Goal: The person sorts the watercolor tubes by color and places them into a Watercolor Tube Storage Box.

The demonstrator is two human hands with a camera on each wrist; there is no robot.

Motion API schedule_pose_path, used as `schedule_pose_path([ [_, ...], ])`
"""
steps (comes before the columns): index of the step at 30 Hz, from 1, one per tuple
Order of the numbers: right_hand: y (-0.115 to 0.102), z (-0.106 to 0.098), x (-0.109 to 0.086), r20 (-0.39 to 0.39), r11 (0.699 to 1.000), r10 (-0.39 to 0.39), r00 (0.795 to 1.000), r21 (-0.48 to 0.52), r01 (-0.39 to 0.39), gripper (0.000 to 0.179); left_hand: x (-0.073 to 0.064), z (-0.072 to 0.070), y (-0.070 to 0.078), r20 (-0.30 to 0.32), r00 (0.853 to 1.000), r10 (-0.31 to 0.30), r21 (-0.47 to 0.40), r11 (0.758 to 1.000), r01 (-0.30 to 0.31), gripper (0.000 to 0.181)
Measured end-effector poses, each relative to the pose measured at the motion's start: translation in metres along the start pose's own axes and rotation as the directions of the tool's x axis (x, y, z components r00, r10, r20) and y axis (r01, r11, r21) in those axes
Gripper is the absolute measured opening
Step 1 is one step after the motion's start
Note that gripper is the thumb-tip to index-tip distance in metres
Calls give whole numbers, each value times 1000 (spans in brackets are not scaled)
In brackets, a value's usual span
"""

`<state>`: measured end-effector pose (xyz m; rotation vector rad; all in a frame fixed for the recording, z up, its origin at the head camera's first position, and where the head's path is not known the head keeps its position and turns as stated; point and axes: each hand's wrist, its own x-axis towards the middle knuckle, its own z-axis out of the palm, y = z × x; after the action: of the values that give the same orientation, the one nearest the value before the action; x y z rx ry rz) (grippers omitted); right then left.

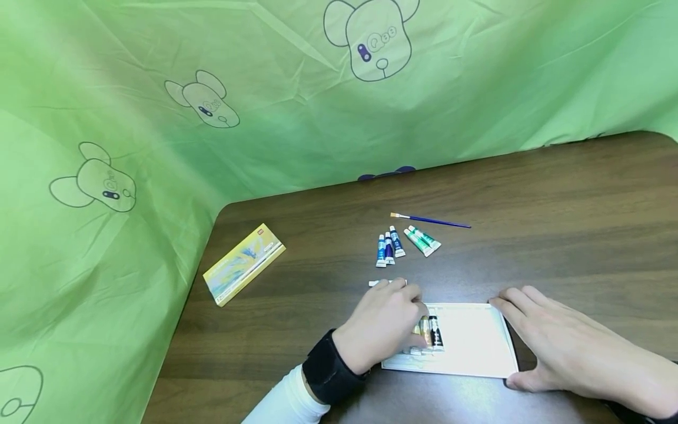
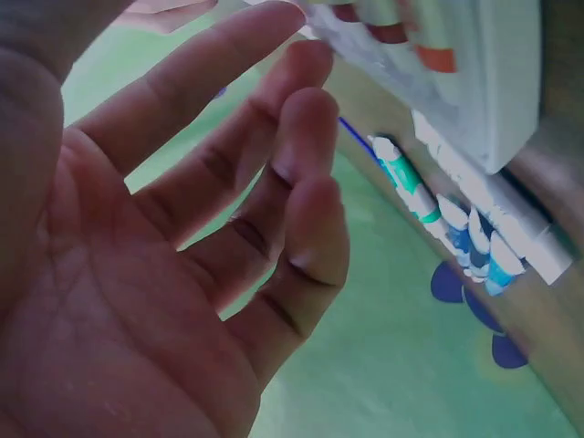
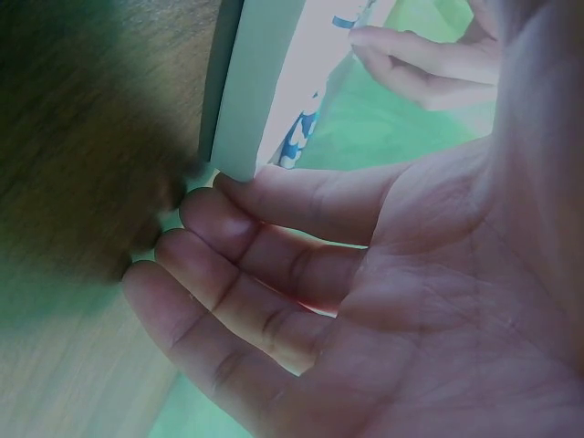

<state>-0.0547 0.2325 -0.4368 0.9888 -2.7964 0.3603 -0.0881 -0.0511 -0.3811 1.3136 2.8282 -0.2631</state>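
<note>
A white plastic tray (image 1: 471,341) lies near the front of the table, with several small paint tubes (image 1: 436,333) in a row at its left part, one with a black label. My left hand (image 1: 384,324) is over the tray's left end, hiding some tubes. Its thumb overlaps the tubes, and the other fingers are loosely bent in the left wrist view. My right hand (image 1: 556,347) holds the tray's right end, thumb at the near corner and index finger at the far corner. A white tube (image 1: 375,283) lies past the left fingertips, partly hidden.
Beyond the tray lie blue and purple tubes (image 1: 389,247), two green tubes (image 1: 422,240) and a blue-handled paintbrush (image 1: 436,221). A yellow box (image 1: 243,265) sits at the left. Green cloth (image 1: 296,135) borders the table's back and left edges.
</note>
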Motion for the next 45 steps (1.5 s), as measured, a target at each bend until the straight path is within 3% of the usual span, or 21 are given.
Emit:
schedule_pose_path([
  [7, -1, 0, -2, 9, 1000, 13, 1000, 2, -13, 100, 0, -1, -10, 0, 1000, -3, -46, 999, 3, 35],
  [11, -2, 1, -1, -1, 1000, 6, 1000, 3, -6, 99, -2, -3, -33, -21, 994, -109, -132, 986, 105, 23],
  [15, -2, 1, 0, -1, 1000, 2, 1000, 8, -2, 99, -6, 0, -59, -38, 972, -233, -178, 959, 222, 22],
  [19, -2, 0, -1, 5, 1000, 7, 1000, 13, -7, 100, -7, 5, -69, -2, 960, -279, -207, 940, 272, 22],
  [25, -1, 1, -1, -3, 1000, 5, 1000, 5, -5, 101, 1, 12, -66, 59, 976, -211, -233, 947, 219, 21],
  [34, -3, 1, 1, 4, 1000, 4, 1000, 6, -4, 101, 4, 20, -60, 5, 984, -180, -203, 963, 177, 14],
  [39, -2, 0, 0, 3, 1000, 2, 1000, 3, -2, 100, 7, 19, -56, -18, 993, -121, -238, 965, 113, 18],
  [42, -2, 0, 0, 2, 1000, 2, 1000, 2, -2, 100, 9, 18, -53, -9, 996, -86, -267, 960, 80, 19],
  [45, -2, 0, 0, 1, 1000, 4, 1000, 1, -4, 100, 11, 18, -50, 23, 996, -83, -284, 955, 86, 20],
])
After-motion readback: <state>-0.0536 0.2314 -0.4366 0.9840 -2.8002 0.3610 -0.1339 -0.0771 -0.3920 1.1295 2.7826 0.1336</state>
